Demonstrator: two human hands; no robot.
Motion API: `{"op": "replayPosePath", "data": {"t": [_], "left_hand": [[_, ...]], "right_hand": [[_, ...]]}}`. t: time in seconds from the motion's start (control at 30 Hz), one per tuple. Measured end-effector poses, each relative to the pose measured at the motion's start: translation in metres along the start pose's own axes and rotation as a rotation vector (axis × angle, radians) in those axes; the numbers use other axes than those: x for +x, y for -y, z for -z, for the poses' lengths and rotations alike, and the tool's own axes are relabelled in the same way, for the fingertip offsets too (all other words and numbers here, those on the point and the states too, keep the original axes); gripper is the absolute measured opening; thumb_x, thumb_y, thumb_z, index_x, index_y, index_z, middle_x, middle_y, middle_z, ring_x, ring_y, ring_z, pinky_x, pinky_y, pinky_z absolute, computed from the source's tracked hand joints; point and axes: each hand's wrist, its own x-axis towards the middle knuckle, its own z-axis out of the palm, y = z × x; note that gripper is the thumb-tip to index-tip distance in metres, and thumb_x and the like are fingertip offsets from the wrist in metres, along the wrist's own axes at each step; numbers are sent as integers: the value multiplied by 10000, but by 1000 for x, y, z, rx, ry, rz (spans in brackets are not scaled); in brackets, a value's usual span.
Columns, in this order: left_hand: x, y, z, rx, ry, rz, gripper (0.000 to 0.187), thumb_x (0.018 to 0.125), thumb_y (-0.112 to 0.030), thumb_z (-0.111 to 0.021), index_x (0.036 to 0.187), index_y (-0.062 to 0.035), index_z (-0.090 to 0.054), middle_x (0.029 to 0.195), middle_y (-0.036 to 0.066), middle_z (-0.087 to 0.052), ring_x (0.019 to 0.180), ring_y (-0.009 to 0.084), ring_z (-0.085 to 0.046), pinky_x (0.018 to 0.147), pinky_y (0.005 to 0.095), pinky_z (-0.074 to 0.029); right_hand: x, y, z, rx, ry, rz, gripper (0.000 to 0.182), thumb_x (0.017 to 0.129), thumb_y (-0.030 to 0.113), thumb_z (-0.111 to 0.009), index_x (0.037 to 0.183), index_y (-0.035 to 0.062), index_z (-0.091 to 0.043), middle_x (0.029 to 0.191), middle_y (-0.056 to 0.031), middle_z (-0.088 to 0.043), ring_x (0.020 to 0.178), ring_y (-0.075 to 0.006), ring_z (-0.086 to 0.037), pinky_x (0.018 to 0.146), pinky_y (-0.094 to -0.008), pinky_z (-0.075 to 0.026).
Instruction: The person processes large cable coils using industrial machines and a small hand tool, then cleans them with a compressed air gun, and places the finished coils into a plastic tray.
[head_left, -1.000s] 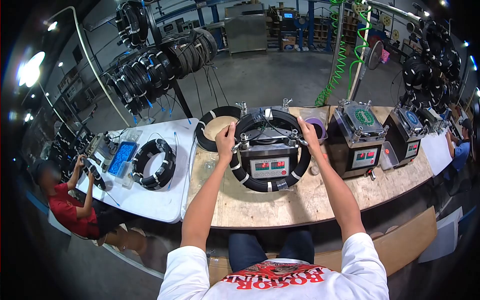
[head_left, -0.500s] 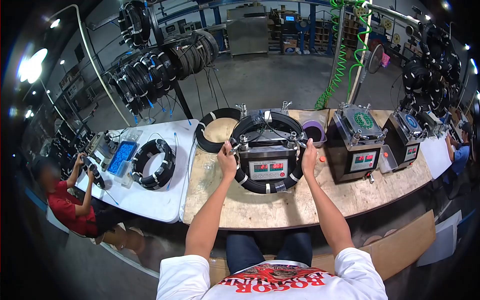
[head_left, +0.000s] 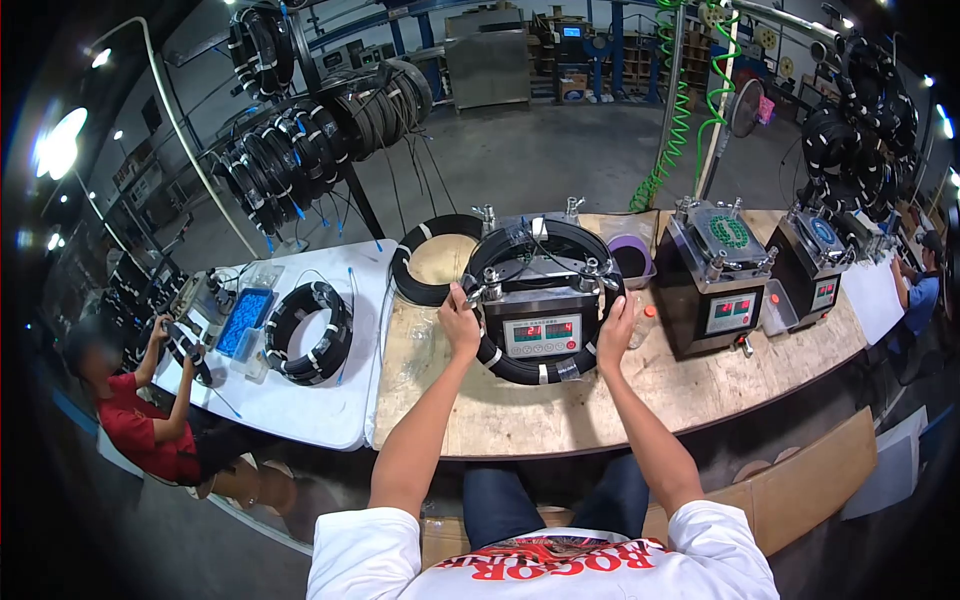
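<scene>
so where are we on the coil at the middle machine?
Done: the black cable coil is looped around the middle machine, whose display is lit. In hand: left hand and right hand each grip a side of the coil. Left: it is not lifted off yet.

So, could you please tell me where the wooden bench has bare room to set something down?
The wooden bench is bare along its near edge, in front of the black cable coil and the middle machine. Around the left hand and right hand it is crowded.
</scene>
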Motion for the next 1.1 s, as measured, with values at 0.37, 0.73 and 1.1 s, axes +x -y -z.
{"op": "replayPosePath", "data": {"t": [0.37,0.73,1.1], "left_hand": [[-2,16,2,143,-77,-41,558,1096,-421,-450,931,68,-661,680,156,-612,631,325,-643,611,435,-495],[-99,38,-19,114,-201,16,632,1027,-283,-606,1470,109,-383,1315,337,-586,1199,447,-601,1025,464,-452],[-124,55,-22,25,-197,-94,683,1023,-242,-555,1558,60,-256,1417,361,-491,1261,516,-531,1071,525,-395]], "right_hand": [[-71,4,-7,-13,-86,-85,600,1002,103,-530,1546,-43,-322,1529,-311,-435,1422,-463,-434,1193,-466,-329],[-71,3,-4,-49,-73,-47,602,1011,110,-513,1550,-57,-302,1520,-331,-430,1415,-485,-428,1191,-474,-325],[-69,0,0,3,-45,-100,584,1026,147,-549,1532,-39,-324,1444,-336,-503,1302,-491,-536,1110,-471,-416]]}}
